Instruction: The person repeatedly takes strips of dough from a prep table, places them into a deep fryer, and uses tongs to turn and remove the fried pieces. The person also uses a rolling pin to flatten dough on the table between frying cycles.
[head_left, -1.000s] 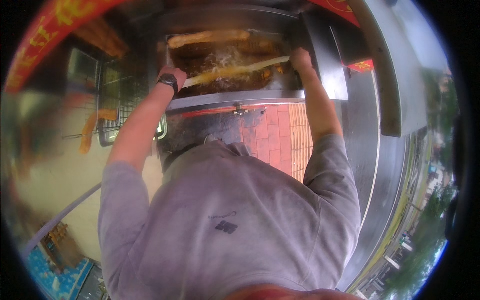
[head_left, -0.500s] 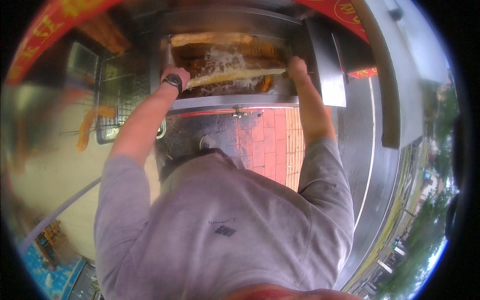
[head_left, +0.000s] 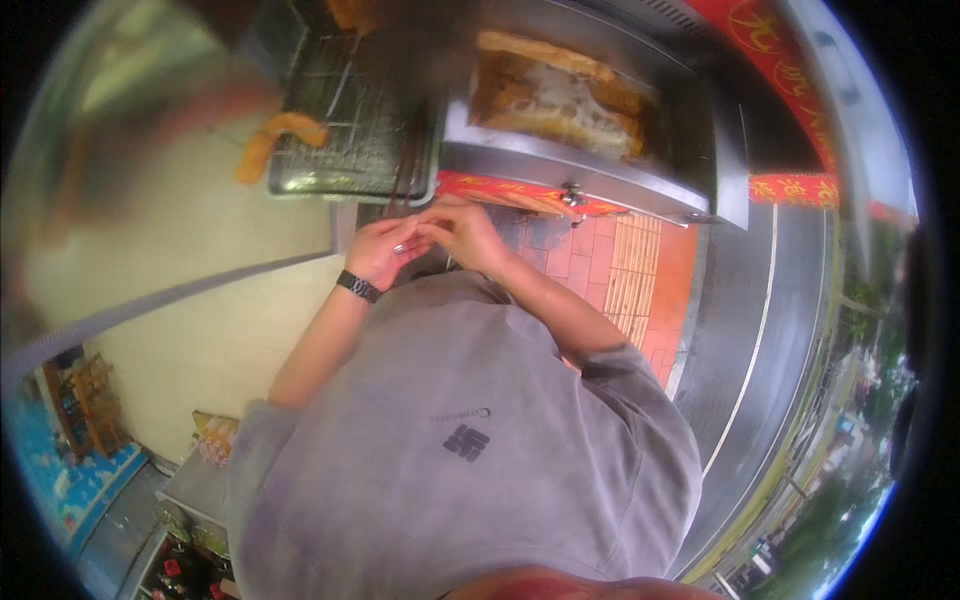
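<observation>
My left hand [head_left: 380, 250], with a dark watch at the wrist, and my right hand [head_left: 462, 235] meet in front of my chest, just below the wire-rack tray [head_left: 350, 186]. Their fingers are bent and touch one another; whatever lies between the fingertips, if anything, is too small to make out. Thin dark sticks [head_left: 408, 160], like long chopsticks, slant across the tray's right end, their near ends close above my hands. On the tray's left rim a curved golden fried dough stick [head_left: 270, 143] hangs partly over the edge.
Right of the tray stands a metal fryer [head_left: 590, 162] with bubbling oil, a long pale dough strip [head_left: 570, 122] and a golden fried dough stick [head_left: 545, 52] in it. A valve [head_left: 572, 195] juts from its front. A grey bar [head_left: 200, 290] crosses the left side.
Both hands have left the fryer, where they held the ends of a stretched dough strip, and come together near my chest. The strip now lies in the oil. The view has turned left.
</observation>
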